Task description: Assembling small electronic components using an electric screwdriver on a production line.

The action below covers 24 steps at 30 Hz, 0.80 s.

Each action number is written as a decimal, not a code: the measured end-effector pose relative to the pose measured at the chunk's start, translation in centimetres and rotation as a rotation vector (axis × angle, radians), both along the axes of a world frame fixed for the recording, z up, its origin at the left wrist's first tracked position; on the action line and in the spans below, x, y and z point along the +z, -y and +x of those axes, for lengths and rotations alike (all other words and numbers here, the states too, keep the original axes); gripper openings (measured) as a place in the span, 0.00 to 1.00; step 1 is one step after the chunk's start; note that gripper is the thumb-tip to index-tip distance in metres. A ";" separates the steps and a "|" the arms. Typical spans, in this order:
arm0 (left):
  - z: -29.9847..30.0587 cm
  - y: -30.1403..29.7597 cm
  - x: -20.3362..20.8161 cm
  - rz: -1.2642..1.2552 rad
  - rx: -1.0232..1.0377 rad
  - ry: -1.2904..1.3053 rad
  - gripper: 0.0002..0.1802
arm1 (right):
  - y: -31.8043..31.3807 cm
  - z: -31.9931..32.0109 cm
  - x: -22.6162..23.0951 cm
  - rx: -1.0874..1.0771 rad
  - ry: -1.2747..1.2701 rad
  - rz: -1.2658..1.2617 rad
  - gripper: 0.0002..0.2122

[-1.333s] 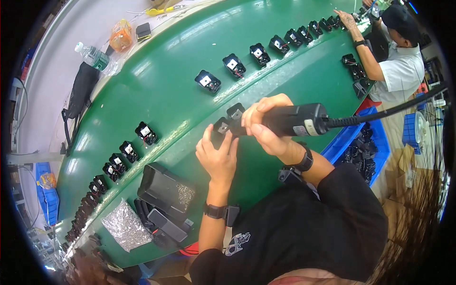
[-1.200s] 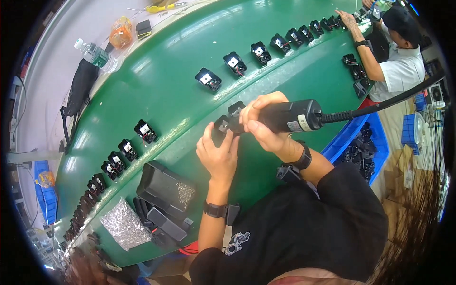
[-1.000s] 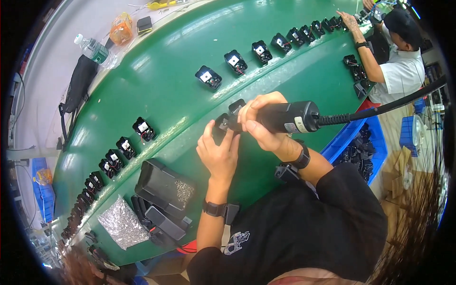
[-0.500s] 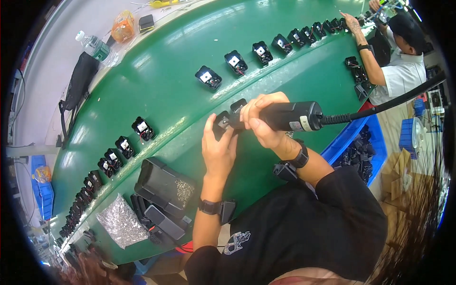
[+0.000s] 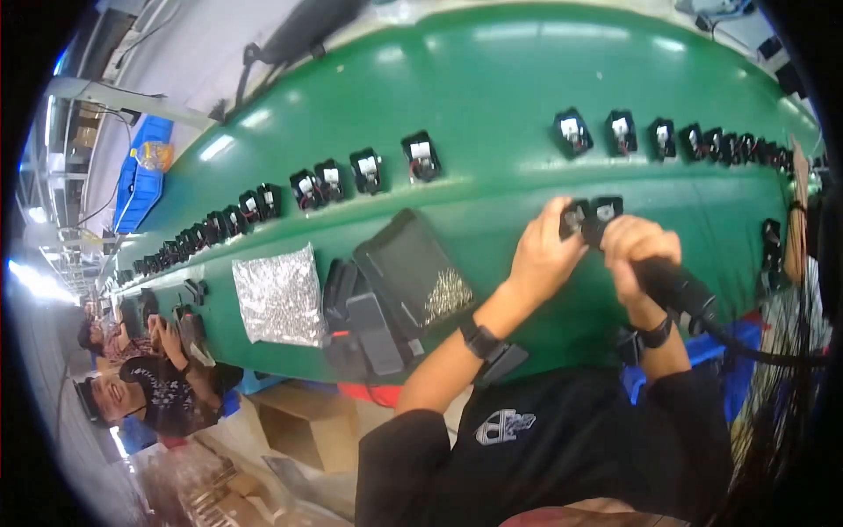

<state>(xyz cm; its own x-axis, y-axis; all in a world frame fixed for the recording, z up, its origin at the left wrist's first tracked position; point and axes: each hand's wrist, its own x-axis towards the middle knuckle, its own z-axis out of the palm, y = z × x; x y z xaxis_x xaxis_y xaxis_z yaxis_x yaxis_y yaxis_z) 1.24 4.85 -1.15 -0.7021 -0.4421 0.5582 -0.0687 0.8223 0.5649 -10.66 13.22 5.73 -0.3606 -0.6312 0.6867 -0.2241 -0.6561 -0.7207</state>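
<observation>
My left hand (image 5: 546, 250) grips a small black plastic housing (image 5: 575, 213) with a pale metal part inside. A second black housing (image 5: 606, 207) stands right beside it, just beyond my right hand. My right hand (image 5: 639, 249) is wrapped round a thick black corded power screwdriver (image 5: 674, 290). Its front end points left, at the housing in my left hand; the tip is hidden. Both hands are over the green work surface (image 5: 518, 189).
Rows of black housings (image 5: 421, 156) line the bench. Nearer are a black tray (image 5: 406, 255) of small screws, a clear bag (image 5: 279, 296) of metal bits and a dark phone-like slab (image 5: 376, 334). Co-workers (image 5: 162, 386) sit at the left; a hand (image 5: 799, 176) shows far right.
The view has swung left, so the bench and my hands appear farther right. People at the left have come into view. My hands keep the same hold on housing and screwdriver.
</observation>
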 end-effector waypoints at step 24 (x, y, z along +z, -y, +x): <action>2.7 13.5 3.8 -0.233 0.097 0.660 0.46 | -10.5 -1.9 0.6 0.155 0.597 0.233 0.21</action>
<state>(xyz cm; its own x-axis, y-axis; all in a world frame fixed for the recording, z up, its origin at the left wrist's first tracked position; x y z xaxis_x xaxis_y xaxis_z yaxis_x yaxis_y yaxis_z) 3.95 -8.70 2.65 -0.8898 -0.4411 0.1168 -0.4159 0.8893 0.1902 -12.53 23.72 6.28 -0.5302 -0.8144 0.2360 0.3429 -0.4605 -0.8187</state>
